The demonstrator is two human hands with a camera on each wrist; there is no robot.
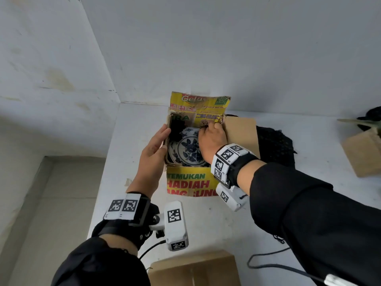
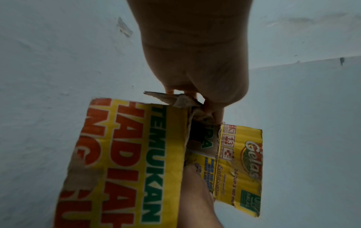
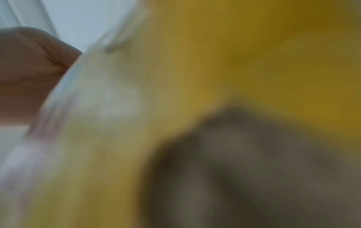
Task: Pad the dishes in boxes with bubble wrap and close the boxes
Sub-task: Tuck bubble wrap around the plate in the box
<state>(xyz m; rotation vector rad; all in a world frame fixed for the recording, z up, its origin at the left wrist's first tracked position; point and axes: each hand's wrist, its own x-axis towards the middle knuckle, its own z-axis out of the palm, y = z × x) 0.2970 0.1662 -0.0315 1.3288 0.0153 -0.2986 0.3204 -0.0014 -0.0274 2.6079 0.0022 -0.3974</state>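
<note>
Box [image 1: 189,182] open; left grip [image 1: 153,149] flat against wall; right grip [image 1: 212,137] pinching flap.

Stained white walls [image 1: 206,48] meet in corner, white tabletop [image 1: 115,162] below.

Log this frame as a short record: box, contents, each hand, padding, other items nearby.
box: yellow printed carton on the white surface, flaps open
contents: blue-and-white plate, with something black at the far left corner
left hand: fingers straight against the carton's left wall
right hand: reaching inside over the plate; grip unclear
padding: black bubble wrap lies right of the carton
nearby: plain brown box at the near edge
</note>
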